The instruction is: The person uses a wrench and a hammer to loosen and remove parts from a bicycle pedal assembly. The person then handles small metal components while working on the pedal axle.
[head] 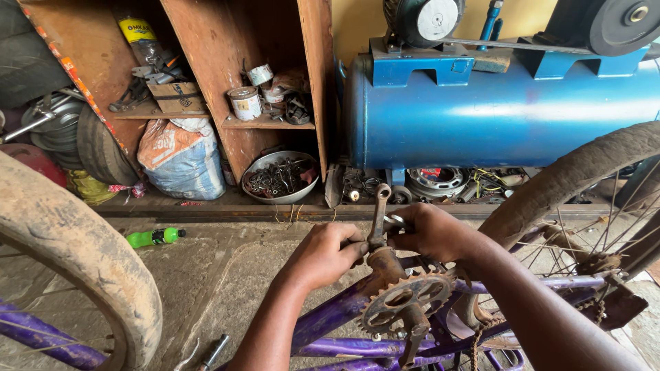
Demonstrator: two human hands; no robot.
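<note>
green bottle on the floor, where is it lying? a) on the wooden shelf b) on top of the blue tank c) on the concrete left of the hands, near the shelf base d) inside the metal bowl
c: the green bottle lies on its side on the concrete floor, left of the left hand and in front of the wooden shelf, outside the metal bowl.

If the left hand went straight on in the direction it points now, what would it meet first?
The left hand points rightward at the rusty crank arm, which it already seems to touch. Just beyond that is the right hand. Depth is hard to judge.
</note>
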